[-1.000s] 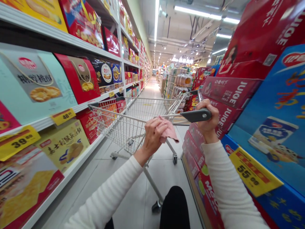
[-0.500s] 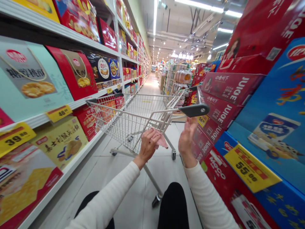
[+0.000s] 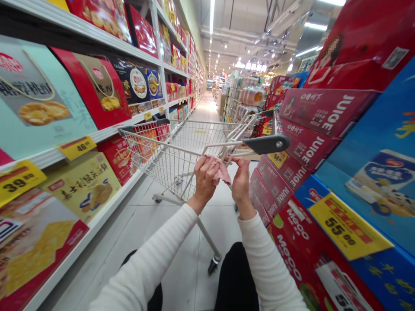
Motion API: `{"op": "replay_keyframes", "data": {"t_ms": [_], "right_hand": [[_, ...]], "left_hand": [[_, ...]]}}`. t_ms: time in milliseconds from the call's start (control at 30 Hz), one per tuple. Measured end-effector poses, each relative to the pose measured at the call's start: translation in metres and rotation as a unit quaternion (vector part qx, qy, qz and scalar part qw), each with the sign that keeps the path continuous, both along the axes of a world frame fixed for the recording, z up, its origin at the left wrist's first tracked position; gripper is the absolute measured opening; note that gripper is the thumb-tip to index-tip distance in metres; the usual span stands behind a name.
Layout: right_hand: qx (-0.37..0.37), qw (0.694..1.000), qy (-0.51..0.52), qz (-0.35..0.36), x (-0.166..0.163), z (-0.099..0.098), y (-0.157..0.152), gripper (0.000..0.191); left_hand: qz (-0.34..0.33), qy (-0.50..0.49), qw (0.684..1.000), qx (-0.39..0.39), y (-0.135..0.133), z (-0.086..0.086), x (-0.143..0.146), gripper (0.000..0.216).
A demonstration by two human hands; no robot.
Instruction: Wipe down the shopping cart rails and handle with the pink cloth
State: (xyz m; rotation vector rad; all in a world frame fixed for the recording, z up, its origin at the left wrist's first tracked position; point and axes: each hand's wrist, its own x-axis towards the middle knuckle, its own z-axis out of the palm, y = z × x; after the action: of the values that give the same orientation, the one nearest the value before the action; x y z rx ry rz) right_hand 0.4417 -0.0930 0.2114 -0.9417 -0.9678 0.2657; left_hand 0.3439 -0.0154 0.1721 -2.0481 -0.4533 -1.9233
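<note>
A wire shopping cart [image 3: 168, 151] stands tilted in the aisle in front of me, its grey handle [image 3: 267, 144] up at the right. My left hand [image 3: 205, 180] is closed around a crumpled pink cloth [image 3: 218, 166] just below the cart's frame. My right hand [image 3: 241, 183] pinches the cloth's right edge with its fingertips. Both hands are close together under the handle, and neither touches the handle itself.
Shelves of boxed biscuits with yellow price tags [image 3: 77, 148] line the left side. Stacked red juice cartons [image 3: 311, 138] and blue boxes [image 3: 379, 172] crowd the right. The tiled aisle floor [image 3: 181, 242] runs ahead past the cart.
My right hand let go of the cart handle, dropped, and came over to the cloth. My left hand lowered, then rose again with the cloth. The cart stayed roughly in place.
</note>
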Motion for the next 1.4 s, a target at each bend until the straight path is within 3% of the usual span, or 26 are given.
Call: {"op": "replay_keyframes", "data": {"t_ms": [133, 233, 300, 400, 567, 767, 1000, 1100, 1300, 1400], "right_hand": [[0.013, 1.000, -0.002, -0.001, -0.001, 0.002, -0.001, 0.068], [-0.003, 0.999, -0.026, -0.020, -0.003, 0.006, -0.005, 0.059], [-0.020, 0.999, -0.044, -0.011, -0.005, 0.008, -0.008, 0.049], [-0.035, 0.997, -0.066, -0.003, -0.008, 0.011, -0.012, 0.044], [-0.058, 0.987, -0.138, -0.060, -0.002, 0.012, -0.017, 0.047], [-0.042, 0.984, -0.168, -0.048, 0.010, 0.009, -0.017, 0.045], [-0.009, 0.990, -0.142, 0.012, 0.020, 0.005, -0.027, 0.041], [0.005, 0.991, -0.126, 0.044, 0.025, 0.006, -0.033, 0.038], [0.030, 0.991, -0.079, 0.101, 0.040, 0.000, -0.041, 0.032], [0.031, 0.994, -0.048, 0.096, 0.047, -0.004, -0.042, 0.036]], "left_hand": [[0.015, 0.006, 1.000, -0.025, 0.000, -0.041, -0.011, 0.036], [0.017, 0.021, 0.999, -0.031, -0.004, -0.052, -0.020, 0.038], [0.016, 0.021, 0.999, -0.030, -0.007, -0.045, -0.022, 0.037], [0.011, -0.029, 0.999, -0.017, -0.011, -0.020, -0.019, 0.038], [-0.020, -0.060, 0.998, -0.019, -0.019, 0.017, -0.013, 0.038], [-0.011, -0.037, 0.998, -0.047, -0.029, 0.015, -0.013, 0.031], [-0.002, -0.005, 1.000, 0.012, -0.038, 0.017, -0.013, 0.030], [-0.002, 0.048, 0.998, 0.031, -0.035, 0.005, -0.015, 0.032], [0.060, 0.108, 0.990, 0.062, -0.031, -0.055, -0.034, 0.027], [0.056, 0.131, 0.987, 0.074, -0.035, -0.068, -0.041, 0.028]]}}
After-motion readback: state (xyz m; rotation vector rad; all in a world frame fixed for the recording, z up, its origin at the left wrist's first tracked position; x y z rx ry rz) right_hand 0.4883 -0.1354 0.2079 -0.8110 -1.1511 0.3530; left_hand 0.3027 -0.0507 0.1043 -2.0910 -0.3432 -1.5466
